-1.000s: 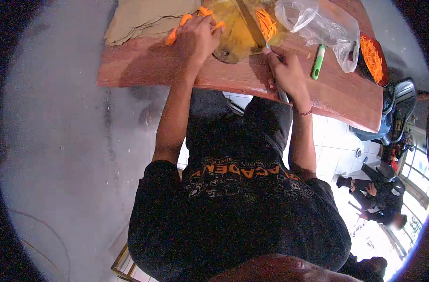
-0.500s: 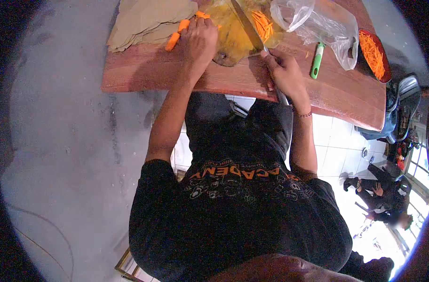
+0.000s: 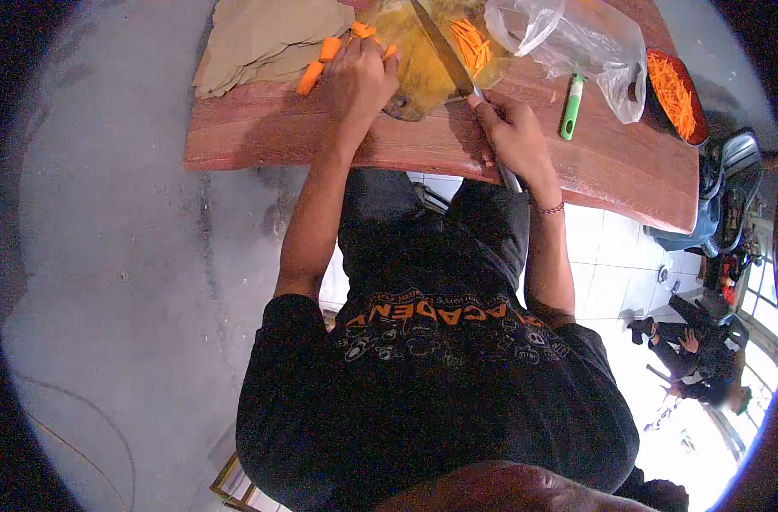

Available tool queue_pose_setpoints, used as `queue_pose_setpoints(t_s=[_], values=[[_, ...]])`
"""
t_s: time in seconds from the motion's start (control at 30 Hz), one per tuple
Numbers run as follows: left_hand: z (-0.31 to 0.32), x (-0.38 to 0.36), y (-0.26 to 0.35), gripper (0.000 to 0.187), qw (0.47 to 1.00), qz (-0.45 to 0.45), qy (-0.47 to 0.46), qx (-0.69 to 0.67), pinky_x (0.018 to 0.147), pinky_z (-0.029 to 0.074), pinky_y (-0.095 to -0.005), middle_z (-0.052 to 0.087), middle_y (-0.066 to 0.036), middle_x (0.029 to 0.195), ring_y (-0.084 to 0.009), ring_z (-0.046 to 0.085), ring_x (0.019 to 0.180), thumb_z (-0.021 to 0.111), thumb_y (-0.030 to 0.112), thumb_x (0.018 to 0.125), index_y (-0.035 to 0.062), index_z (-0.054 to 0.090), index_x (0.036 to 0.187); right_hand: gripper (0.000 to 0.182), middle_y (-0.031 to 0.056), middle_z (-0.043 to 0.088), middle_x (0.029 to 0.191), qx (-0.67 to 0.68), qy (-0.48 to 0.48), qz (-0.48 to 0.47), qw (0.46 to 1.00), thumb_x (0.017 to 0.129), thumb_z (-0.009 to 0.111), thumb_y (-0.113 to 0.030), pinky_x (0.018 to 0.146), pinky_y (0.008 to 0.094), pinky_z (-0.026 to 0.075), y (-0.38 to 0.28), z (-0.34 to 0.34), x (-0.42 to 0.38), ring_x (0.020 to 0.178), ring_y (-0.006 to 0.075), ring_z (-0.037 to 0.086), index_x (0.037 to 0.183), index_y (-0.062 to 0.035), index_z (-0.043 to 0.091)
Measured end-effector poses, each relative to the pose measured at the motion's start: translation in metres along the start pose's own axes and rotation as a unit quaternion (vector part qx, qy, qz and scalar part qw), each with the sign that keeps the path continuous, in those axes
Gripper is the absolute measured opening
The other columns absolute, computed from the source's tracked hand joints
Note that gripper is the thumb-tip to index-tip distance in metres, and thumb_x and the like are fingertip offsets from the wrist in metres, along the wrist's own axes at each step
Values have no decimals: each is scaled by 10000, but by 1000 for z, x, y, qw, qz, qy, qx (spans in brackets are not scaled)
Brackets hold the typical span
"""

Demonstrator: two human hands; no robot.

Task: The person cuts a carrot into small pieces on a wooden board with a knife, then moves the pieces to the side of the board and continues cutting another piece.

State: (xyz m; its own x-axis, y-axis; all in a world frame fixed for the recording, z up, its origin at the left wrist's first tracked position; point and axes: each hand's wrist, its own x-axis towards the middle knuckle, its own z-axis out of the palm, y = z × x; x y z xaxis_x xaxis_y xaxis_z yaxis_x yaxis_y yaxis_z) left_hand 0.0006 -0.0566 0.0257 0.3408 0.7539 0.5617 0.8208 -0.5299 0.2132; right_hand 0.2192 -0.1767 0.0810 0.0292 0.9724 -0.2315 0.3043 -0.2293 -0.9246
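My right hand (image 3: 519, 135) is wrapped round the handle of a kitchen knife (image 3: 444, 47), whose long blade lies over the yellow cutting board (image 3: 415, 72). Thin carrot sticks (image 3: 470, 48) rest on the board to the right of the blade. At the board's left side, my left hand (image 3: 361, 84) has its fingers curled down on a carrot piece (image 3: 391, 52), which shows beside the fingertips and is partly hidden. More carrot chunks (image 3: 310, 78) lie left of this hand, on the wooden table (image 3: 269, 128) and near the board's edge.
Brown paper sheets (image 3: 265, 43) cover the table's left corner. Right of the board are a clear plastic bag (image 3: 598, 51) and a green-handled peeler (image 3: 571, 109). A bowl of shredded carrot (image 3: 675, 96) stands by the right edge. A person (image 3: 705, 350) sits farther off, lower right.
My left hand has shifted very slightly, and more of the carrot piece shows by its fingertips. The knife and my right hand stay almost in place. The whole view has moved a little.
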Motion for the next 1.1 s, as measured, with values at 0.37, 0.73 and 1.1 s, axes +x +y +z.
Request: queue_pose_setpoints(t_s=[0.37,0.73,1.1], values=[[2,10,31,253,995,-63,-13,71,721,520,-481,693,-170,804,-358,669,776,733,267,808,17,695,794,324,65,605,596,-14,7,6,1000,1019,562,-261,453,315,412,-6,-3,-8,461,123,550,1073,37,677],[16,1,37,233,984,-118,-61,-115,803,484,-446,705,-127,889,-346,644,865,753,278,800,63,703,875,331,81,628,607,-46,26,9,999,1018,546,-277,461,322,444,6,-7,-2,459,140,578,1039,26,678],[6,-6,27,215,995,-7,9,-95,891,508,-387,744,-30,1039,-262,669,988,717,263,874,113,742,1027,331,73,650,655,-76,50,-33,995,1010,585,-259,512,282,430,-7,1,1,535,93,539,1075,54,670]])
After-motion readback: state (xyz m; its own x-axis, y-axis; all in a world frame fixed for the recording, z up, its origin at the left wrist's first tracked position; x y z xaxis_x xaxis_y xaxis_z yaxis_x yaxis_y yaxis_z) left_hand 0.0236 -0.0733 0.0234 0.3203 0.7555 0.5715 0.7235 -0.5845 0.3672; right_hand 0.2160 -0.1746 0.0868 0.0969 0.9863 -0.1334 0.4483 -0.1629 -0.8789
